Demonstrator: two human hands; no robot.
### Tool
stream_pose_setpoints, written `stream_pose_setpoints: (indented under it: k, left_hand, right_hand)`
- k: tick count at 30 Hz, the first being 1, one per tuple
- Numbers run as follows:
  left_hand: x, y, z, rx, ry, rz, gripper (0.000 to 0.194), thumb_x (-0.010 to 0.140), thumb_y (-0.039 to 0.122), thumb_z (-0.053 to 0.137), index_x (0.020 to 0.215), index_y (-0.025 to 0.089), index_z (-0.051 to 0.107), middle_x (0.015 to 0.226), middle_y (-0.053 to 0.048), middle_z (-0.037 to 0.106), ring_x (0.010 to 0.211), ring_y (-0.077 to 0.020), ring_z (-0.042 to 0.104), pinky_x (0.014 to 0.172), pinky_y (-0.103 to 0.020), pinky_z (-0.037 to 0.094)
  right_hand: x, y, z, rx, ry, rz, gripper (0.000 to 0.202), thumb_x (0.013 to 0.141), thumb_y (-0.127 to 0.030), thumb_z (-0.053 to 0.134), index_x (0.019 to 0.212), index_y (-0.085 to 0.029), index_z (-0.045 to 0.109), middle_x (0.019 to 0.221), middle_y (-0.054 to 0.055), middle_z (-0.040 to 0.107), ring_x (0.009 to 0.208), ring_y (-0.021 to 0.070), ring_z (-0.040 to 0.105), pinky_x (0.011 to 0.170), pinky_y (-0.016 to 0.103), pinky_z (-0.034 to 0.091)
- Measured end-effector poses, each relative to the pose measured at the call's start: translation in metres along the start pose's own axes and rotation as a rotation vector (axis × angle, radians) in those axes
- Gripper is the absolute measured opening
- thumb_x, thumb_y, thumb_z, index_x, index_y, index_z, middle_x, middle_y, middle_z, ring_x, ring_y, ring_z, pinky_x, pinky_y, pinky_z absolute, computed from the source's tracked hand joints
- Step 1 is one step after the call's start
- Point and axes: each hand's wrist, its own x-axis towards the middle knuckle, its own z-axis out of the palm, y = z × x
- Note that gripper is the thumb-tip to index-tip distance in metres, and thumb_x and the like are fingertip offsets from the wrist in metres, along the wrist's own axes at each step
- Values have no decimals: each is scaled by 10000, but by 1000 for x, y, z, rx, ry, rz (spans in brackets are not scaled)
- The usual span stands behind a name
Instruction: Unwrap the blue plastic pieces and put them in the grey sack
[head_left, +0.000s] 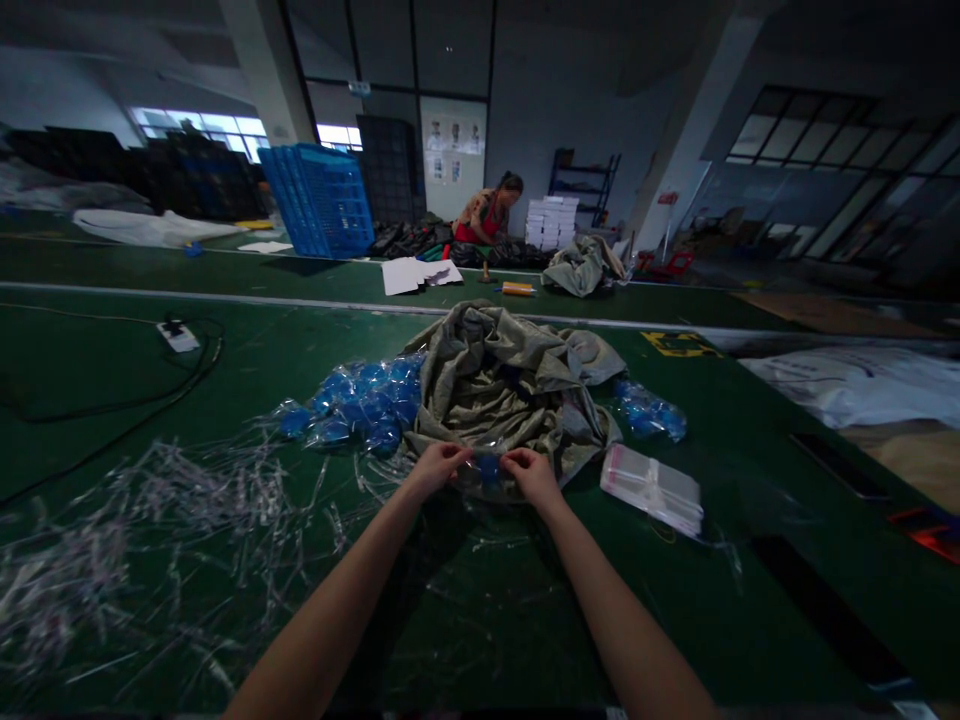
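With the fingers of my left hand (444, 464) and right hand (529, 470) pinching opposite edges of the clear bag (489, 488) between them, and the sack (450, 378) just beyond, I should apply light, even tension so it lies flat around the blue piece (489, 466).

Workshop with long green worktables (300, 348)

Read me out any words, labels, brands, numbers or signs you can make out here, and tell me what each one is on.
Nothing here is readable.
Yellow-and-black sheet on the green table: too blurred.
White board with posters: too small.
Small red-and-white sign on the pale pillar: too small.
White plastic sack at right: faint marks, too blurred.
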Motion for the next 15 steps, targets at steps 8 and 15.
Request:
stream_pose_setpoints:
  k: [8, 15]
  left_hand:
    - [-5, -7, -1, 61, -111, -49, 442, 606, 455, 742, 902, 128, 730, 673, -27, 660, 495, -92, 451, 458, -212, 282]
    - [2, -13, 7, 110, -34, -43, 323, 644, 406, 688, 772, 111, 719, 603, -11, 622, 489, -89, 453, 479, -212, 305]
  right_hand:
    - [6, 13, -3, 11, 0, 3, 249, 697, -399, 638, 789, -168, 657, 739, 35, 700, 692, 173, 637, 677, 299, 488]
    - [4, 7, -8, -38, -14, -18, 236, 705, -378, 635, 789, -160, 666, 748, 34, 694, 709, 170, 630, 690, 297, 481]
